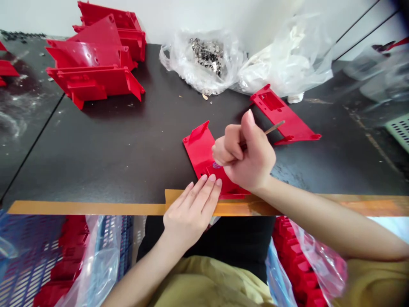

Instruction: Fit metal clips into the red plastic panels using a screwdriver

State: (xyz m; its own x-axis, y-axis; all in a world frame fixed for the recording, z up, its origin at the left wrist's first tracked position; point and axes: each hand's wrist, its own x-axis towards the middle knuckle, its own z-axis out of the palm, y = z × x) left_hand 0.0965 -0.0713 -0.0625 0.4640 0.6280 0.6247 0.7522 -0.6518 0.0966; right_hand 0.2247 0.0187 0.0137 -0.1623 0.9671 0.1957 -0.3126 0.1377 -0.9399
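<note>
A red plastic part point(198, 149) lies at the table's front edge, partly covered by both hands. My left hand point(194, 204) rests flat on its near side, fingers stretched out and holding nothing. Over the same part, my right hand point(244, 151) is closed in a fist round what looks like a screwdriver point(275, 127). Its thin metal shaft sticks out past the thumb, and a purple end shows below the fist, close to the red surface. Whether that end touches the part I cannot tell. Another red part point(287, 117) lies just beyond my right hand.
Several red parts point(92, 81) are stacked at the back left. A plastic bag of small metal pieces point(207, 55) and a white bag point(284, 64) stand at the back. Tape point(86, 208) runs along the front edge. Crates with red parts point(70, 256) flank my lap.
</note>
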